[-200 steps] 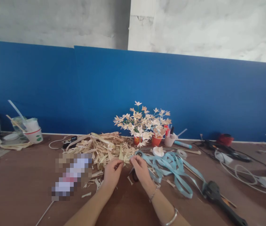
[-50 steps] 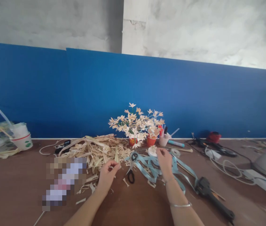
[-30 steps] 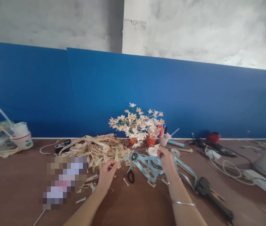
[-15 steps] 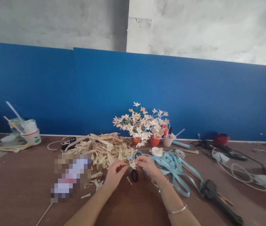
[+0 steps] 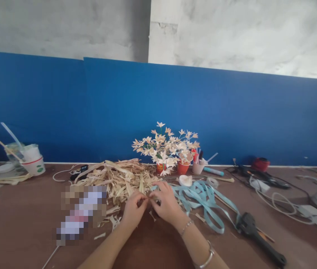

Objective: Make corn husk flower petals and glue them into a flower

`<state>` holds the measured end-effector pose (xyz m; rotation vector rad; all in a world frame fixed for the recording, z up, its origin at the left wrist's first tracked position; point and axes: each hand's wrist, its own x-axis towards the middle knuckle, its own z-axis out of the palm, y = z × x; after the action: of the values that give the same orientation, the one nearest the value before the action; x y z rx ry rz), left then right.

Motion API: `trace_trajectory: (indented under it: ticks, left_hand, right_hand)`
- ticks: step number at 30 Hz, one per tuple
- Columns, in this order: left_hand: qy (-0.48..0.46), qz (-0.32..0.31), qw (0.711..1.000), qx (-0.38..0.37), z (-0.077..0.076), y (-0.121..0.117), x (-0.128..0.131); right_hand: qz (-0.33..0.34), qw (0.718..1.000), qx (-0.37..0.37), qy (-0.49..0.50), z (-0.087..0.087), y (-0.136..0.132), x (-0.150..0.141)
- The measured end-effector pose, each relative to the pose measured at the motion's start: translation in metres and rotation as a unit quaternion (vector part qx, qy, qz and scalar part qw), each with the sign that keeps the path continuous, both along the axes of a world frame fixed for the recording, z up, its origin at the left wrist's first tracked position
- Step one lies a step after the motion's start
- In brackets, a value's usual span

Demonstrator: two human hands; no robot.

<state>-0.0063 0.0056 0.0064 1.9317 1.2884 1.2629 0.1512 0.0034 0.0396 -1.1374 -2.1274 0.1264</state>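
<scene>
My left hand (image 5: 134, 211) is closed in a pinch just above the table, in front of the pile of dried husk strips (image 5: 122, 179). My right hand (image 5: 166, 205) meets it fingertip to fingertip, its thumb and fingers bent together. The small corn-husk flower between them is now almost wholly hidden behind the right fingers. Beyond the hands stand finished pale husk flowers (image 5: 162, 145) on stems in a red cup (image 5: 160, 168). Husk scraps (image 5: 115, 221) lie left of my left hand. Light blue ribbon (image 5: 203, 201) lies loosely coiled to the right.
At right lie a dark-handled tool (image 5: 256, 235), white cables (image 5: 276, 200) and a red object (image 5: 261, 163). An orange cup (image 5: 183, 167), a white pen cup (image 5: 198, 167) and a tape roll (image 5: 212, 182) stand behind. At left are a paper cup (image 5: 33, 165) and a blurred-out object (image 5: 81, 216).
My hands have come together, the right one moving left and turning over the flower, which was visible between the fingertips before. The view has shifted slightly.
</scene>
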Motion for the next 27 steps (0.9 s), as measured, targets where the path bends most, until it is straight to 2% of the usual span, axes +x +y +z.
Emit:
trace_trajectory:
  ticks: [7,15,21,27]
  left_hand:
    - [0.076,0.005,0.997,0.017,0.002,-0.003,-0.001]
    - [0.192,0.098,0.975,0.057,0.006,-0.010,0.006]
    - [0.149,0.145,0.978,0.010,0.001,-0.010,0.011]
    - [0.129,0.141,0.981,0.043,-0.002,-0.010,0.015]
  right_hand:
    - [-0.017,0.997,0.003,-0.077,0.002,-0.004,0.000]
    - [-0.041,0.996,-0.001,-0.078,0.002,-0.008,-0.014]
    - [-0.053,0.998,-0.016,-0.041,-0.002,-0.007,-0.018]
    - [-0.055,0.994,-0.072,0.061,-0.006,-0.001,-0.017]
